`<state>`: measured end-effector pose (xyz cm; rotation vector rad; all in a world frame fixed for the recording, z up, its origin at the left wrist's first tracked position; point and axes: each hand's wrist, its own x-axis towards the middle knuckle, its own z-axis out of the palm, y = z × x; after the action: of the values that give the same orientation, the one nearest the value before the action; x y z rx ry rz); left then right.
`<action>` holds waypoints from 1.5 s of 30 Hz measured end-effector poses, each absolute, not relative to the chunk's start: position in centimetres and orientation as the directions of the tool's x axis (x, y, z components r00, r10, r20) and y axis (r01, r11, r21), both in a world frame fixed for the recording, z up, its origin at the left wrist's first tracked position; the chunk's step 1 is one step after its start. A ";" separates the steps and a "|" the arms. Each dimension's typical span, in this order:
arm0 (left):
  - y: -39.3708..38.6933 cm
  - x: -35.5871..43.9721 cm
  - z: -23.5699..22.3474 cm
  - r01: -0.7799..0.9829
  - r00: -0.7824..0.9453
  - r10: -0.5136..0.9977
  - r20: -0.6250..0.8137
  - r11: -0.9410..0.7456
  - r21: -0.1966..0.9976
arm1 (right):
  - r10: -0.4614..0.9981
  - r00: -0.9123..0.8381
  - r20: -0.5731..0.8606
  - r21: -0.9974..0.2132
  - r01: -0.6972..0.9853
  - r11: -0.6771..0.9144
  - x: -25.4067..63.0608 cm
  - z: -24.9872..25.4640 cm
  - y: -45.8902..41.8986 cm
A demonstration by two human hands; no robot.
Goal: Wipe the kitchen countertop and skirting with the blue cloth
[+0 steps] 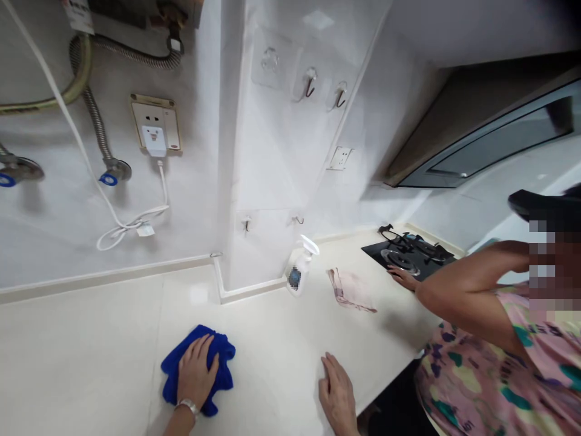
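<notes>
My left hand (196, 372), with a band at its wrist, presses down on a crumpled blue cleaning cloth (221, 363) on the pale countertop (267, 363). The cloth bunches out around the fingers and palm. To the right, my right hand (336, 390) rests on the counter near its front edge, holding nothing, its fingers stretched forward and a little bent. Beyond it lies a folded light pink cloth (354, 290). A white spray bottle (299, 266) stands upright by the corner of the wall.
A person in a patterned shirt (476, 369) stands at the right, one hand (403, 277) at the edge of the black gas hob (408, 254). A range hood (490, 127) hangs above. A plugged-in white cable (131, 224) dangles near the wall at the left.
</notes>
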<state>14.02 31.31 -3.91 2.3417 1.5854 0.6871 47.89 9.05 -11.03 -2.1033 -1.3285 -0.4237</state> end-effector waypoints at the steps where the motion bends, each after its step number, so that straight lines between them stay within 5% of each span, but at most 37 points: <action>1: 31.8 14.1 -3.8 0.824 0.280 0.927 0.250 -0.366 0.433 | 0.700 0.452 0.553 -0.323 0.891 -0.321 47.9 -10.9 9.0; 18: 35.8 16.2 -2.0 0.831 0.219 0.954 0.207 -0.294 0.473 | 0.720 0.448 0.530 -0.290 0.894 -0.342 47.6 -9.8 9.1; 30: 41.4 18.5 0.6 0.691 -0.253 0.967 0.016 0.169 0.702 | 0.692 0.428 0.581 -0.254 0.903 -0.345 47.8 -10.1 9.4; 37: 42.6 22.7 0.6 0.699 -0.152 0.977 0.151 -0.001 0.715 | 0.693 0.429 0.580 -0.264 0.903 -0.338 47.7 -9.9 9.3; 45: 42.4 23.4 1.6 0.855 0.114 0.983 0.145 -0.172 0.489 | 0.706 0.458 0.540 -0.266 0.889 -0.373 47.5 -9.7 9.4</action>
<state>23.43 42.44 1.56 2.1120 1.8088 0.6397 47.50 9.42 -9.68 -2.1878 -1.3268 -0.4600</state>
